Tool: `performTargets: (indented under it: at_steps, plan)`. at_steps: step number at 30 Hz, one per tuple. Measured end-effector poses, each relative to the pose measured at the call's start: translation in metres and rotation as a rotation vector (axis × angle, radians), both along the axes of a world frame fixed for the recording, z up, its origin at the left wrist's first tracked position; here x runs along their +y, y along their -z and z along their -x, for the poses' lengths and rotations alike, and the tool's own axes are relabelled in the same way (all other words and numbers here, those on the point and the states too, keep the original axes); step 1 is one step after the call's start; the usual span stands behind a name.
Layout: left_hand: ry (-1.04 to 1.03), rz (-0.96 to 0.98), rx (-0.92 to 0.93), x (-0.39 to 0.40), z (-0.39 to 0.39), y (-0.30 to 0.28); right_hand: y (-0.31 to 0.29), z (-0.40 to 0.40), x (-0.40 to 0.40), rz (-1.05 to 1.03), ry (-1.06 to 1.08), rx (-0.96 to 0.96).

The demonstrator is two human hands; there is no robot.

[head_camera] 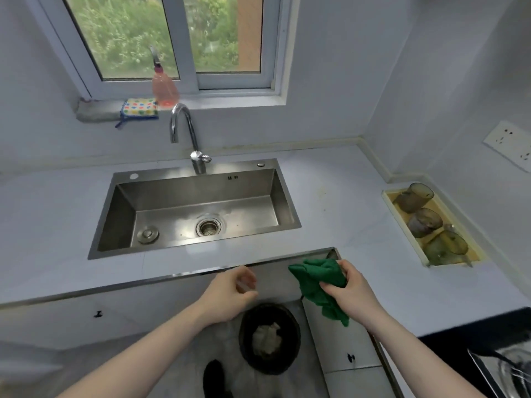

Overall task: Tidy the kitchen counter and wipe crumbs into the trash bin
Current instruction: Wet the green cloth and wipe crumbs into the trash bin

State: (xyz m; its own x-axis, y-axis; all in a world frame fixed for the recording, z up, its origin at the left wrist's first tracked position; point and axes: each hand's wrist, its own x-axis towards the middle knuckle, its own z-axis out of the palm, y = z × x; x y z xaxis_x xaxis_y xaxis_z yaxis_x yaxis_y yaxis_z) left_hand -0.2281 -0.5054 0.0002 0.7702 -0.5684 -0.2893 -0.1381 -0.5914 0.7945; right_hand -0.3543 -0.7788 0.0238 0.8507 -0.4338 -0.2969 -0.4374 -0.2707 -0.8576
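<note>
Fingers [330, 287] of my right hand [352, 291] bunched the green cloth [319, 280] above the trash bin [270, 366]; my left hand [230, 294] curled loosely, empty. Shaken carelessly, crumbs risked missing the bin.

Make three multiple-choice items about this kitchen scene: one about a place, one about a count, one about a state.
1. Where is the trash bin?
A. on the counter beside the sink
B. on the floor below the counter edge
C. on the windowsill

2. How many tinted glasses lie in the yellow tray?
A. one
B. three
C. five

3. What is the right hand doing?
A. gripping the green cloth
B. turning the faucet
C. resting flat on the counter

Key: 1 B, the bin stands on the floor between the forearms. 2 B, three glasses lie in a row. 3 A, the fingers curl round the bunched cloth.
</note>
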Motion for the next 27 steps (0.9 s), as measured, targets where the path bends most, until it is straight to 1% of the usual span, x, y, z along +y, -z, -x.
performTargets:
  at_steps: [3,9,13,17,19,23,25,27]
  plan:
    - [0.004,-0.132,0.065,0.018,0.006,0.038,0.032,0.010,0.009,0.007,-0.038,0.061]
    - [0.020,-0.419,0.253,0.041,0.010,0.126,0.097,0.027,0.032,0.009,-0.080,0.193]
    - [0.021,-0.589,0.357,0.041,0.008,0.197,0.149,0.028,0.038,-0.016,-0.033,0.285]
    - [0.053,-0.685,0.385,0.028,-0.001,0.281,0.221,0.020,0.036,-0.037,0.054,0.367]
    - [0.052,-0.696,0.412,0.017,-0.003,0.333,0.268,0.019,0.035,-0.035,0.090,0.390]
    - [0.026,-0.631,0.531,-0.003,0.000,0.427,0.359,0.022,0.035,-0.051,0.172,0.417]
    - [-0.061,-0.576,0.632,-0.011,0.006,0.473,0.401,0.024,0.033,-0.056,0.186,0.419]
    - [-0.156,-0.574,0.707,-0.017,0.015,0.514,0.437,0.030,0.034,-0.068,0.210,0.430]
